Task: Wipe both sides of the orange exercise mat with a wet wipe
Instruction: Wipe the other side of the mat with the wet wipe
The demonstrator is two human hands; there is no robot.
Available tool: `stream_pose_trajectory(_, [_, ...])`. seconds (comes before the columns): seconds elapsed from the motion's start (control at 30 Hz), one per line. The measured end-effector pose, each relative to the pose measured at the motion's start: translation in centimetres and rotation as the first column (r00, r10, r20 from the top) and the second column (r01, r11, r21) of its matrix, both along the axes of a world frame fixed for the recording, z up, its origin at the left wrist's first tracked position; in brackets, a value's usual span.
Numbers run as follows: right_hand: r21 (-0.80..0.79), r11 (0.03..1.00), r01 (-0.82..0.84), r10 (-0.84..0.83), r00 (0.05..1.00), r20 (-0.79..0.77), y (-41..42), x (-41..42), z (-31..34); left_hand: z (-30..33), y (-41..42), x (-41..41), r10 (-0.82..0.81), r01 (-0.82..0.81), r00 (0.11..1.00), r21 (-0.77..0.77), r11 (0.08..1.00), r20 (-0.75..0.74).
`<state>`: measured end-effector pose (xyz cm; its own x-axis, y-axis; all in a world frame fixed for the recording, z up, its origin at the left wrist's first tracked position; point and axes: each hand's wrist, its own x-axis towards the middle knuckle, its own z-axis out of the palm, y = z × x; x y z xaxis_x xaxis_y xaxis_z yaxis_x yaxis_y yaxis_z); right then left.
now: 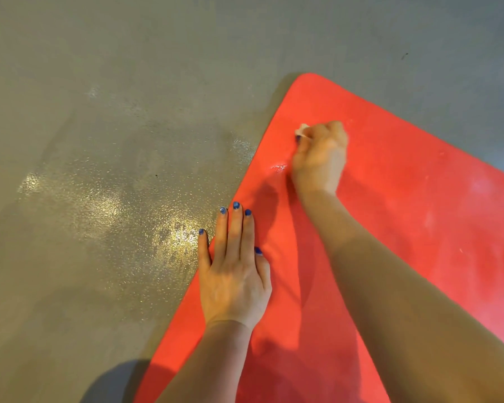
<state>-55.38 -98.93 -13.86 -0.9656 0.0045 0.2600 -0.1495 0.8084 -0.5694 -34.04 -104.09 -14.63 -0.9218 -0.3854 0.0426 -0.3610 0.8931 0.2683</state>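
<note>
Two bare hands work on the orange exercise mat (390, 228), both reaching in from the lower edge of the view. The right hand (320, 155) is curled into a fist around a bunched white wet wipe (302, 130), of which only a small part protrudes beyond the knuckles; the fist presses down on the mat surface near its far rounded corner. A small glossy wet patch (279, 167) lies on the mat just beside the right wrist. The left hand (234, 271) is spread flat, palm down and holding nothing, at the left edge of the mat; the little finger extends onto the floor (99, 141) while the other fingers and the thumb rest on the mat. The fingernails carry blue polish. The mat lies flat on the floor, running diagonally from the far corner toward the lower and right edges of the view. The floor is grey with a fine pebbled texture, and it shows bright reflections just left of the left hand.
</note>
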Motion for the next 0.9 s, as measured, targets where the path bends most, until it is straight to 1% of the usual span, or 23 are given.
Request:
stream_pose_trajectory(0.03, [-0.006, 0.992, -0.127, 0.127, 0.992, -0.008, -1.3, 0.2, 0.0, 0.0, -0.1, 0.0, -0.003, 0.003, 1.0, -0.002, 1.0, 0.002])
stream_pose_trajectory(0.1, [0.064, 0.93, -0.362, 0.363, 0.932, -0.008, -1.7, -0.3, 0.2, 0.0, -0.1, 0.0, -0.006, 0.006, 1.0, -0.011, 1.0, 0.005])
stream_pose_trajectory(0.13, [0.145, 0.898, -0.415, 0.42, 0.907, -0.008, -0.8, -1.2, 0.2, 0.0, -0.1, 0.0, -0.01, 0.01, 1.0, -0.012, 1.0, 0.007])
stream_pose_trajectory(0.17, [0.232, 0.888, -0.396, 0.411, 0.912, -0.015, 0.6, -2.1, 0.2, -0.1, -0.1, 0.0, -0.013, 0.013, 1.0, -0.011, 1.0, 0.009])
stream_pose_trajectory(0.2, [0.27, 0.914, -0.304, 0.325, 0.945, -0.035, 2.3, -3.1, 0.1, 0.0, -0.2, 0.0, -0.013, 0.014, 1.0, -0.009, 1.0, 0.008])
stream_pose_trajectory(0.23, [0.238, 0.958, -0.16, 0.178, 0.982, -0.055, 4.0, -3.8, 0.1, 0.0, -0.2, 0.0, -0.014, 0.014, 1.0, -0.006, 1.0, 0.008])
stream_pose_trajectory(0.27, [0.149, 0.989, -0.012, 0.018, 0.999, -0.04, 5.1, -4.2, 0.2, 0.0, -0.2, 0.0, -0.013, 0.013, 1.0, -0.006, 1.0, 0.01])
stream_pose_trajectory(0.3, [0.066, 0.993, 0.096, -0.096, 0.995, 0.001, 5.4, -4.4, 0.1, 0.0, -0.2, -0.1, -0.013, 0.013, 1.0, -0.008, 1.0, 0.013])
stream_pose_trajectory(0.33, [0.034, 0.989, 0.145, -0.147, 0.989, 0.036, 4.5, -4.2, 0.1, 0.0, -0.1, -0.1, -0.014, 0.014, 1.0, -0.009, 1.0, 0.017])
stream_pose_trajectory(0.37, [0.035, 0.991, 0.131, -0.132, 0.991, 0.038, 3.0, -3.9, 0.1, 0.1, -0.1, -0.1, -0.013, 0.014, 1.0, -0.009, 1.0, 0.022])
stream_pose_trajectory(0.43, [0.027, 0.998, -0.064, 0.064, 0.998, 0.021, -0.1, -3.3, 0.5, 0.0, -0.2, -0.1, -0.014, 0.014, 0.999, -0.006, 1.0, 0.031])
stream_pose_trajectory(0.5, [0.083, 0.945, -0.318, 0.314, 0.948, 0.053, -0.9, -3.7, 0.8, 0.0, -0.2, 0.0, -0.018, 0.018, 0.999, 0.004, 1.0, 0.032])
stream_pose_trajectory(0.53, [0.147, 0.913, -0.38, 0.373, 0.925, 0.076, -0.3, -4.6, 1.0, 0.1, -0.2, 0.0, -0.019, 0.018, 0.999, 0.008, 1.0, 0.031])
stream_pose_trajectory(0.57, [0.229, 0.899, -0.374, 0.367, 0.927, 0.074, 0.9, -5.7, 1.0, 0.1, -0.2, 0.0, -0.021, 0.02, 0.999, 0.01, 1.0, 0.035])
stream_pose_trajectory(0.6, [0.278, 0.915, -0.291, 0.287, 0.956, 0.054, 2.2, -6.9, 1.0, 0.1, -0.1, 0.0, -0.024, 0.024, 0.999, 0.014, 1.0, 0.039])
stream_pose_trajectory(0.63, [0.27, 0.952, -0.143, 0.139, 0.99, 0.035, 3.5, -7.8, 1.0, 0.1, -0.1, 0.0, -0.025, 0.024, 0.999, 0.019, 1.0, 0.041])
stream_pose_trajectory(0.67, [0.243, 0.97, 0.025, -0.036, 0.998, 0.041, 4.4, -8.3, 1.2, 0.2, -0.1, 0.0, -0.023, 0.022, 0.999, 0.024, 0.999, 0.044])
stream_pose_trajectory(0.7, [0.215, 0.964, 0.154, -0.171, 0.983, 0.061, 4.6, -8.7, 1.2, 0.2, -0.1, 0.0, -0.021, 0.02, 0.999, 0.027, 0.999, 0.05])
stream_pose_trajectory(0.73, [0.19, 0.959, 0.212, -0.23, 0.97, 0.075, 3.9, -8.7, 1.0, 0.2, -0.1, 0.0, -0.021, 0.019, 0.998, 0.029, 0.999, 0.054])
stream_pose_trajectory(0.77, [0.17, 0.965, 0.198, -0.213, 0.974, 0.075, 2.5, -8.5, 1.0, 0.2, -0.1, 0.0, -0.02, 0.018, 0.998, 0.028, 0.999, 0.055])
stream_pose_trajectory(0.8, [0.143, 0.981, 0.128, -0.141, 0.987, 0.078, 0.9, -8.3, 1.0, 0.2, -0.2, 0.0, -0.019, 0.018, 0.998, 0.025, 1.0, 0.056])
stream_pose_trajectory(0.83, [0.114, 0.993, 0.014, -0.022, 0.998, 0.066, -0.6, -7.9, 1.1, 0.3, -0.2, 0.0, -0.021, 0.019, 0.998, 0.02, 1.0, 0.059])
stream_pose_trajectory(0.9, [0.118, 0.969, -0.218, 0.212, 0.975, 0.062, -1.8, -7.6, 1.3, 0.3, -0.2, -0.1, -0.025, 0.024, 0.998, 0.017, 1.0, 0.06])
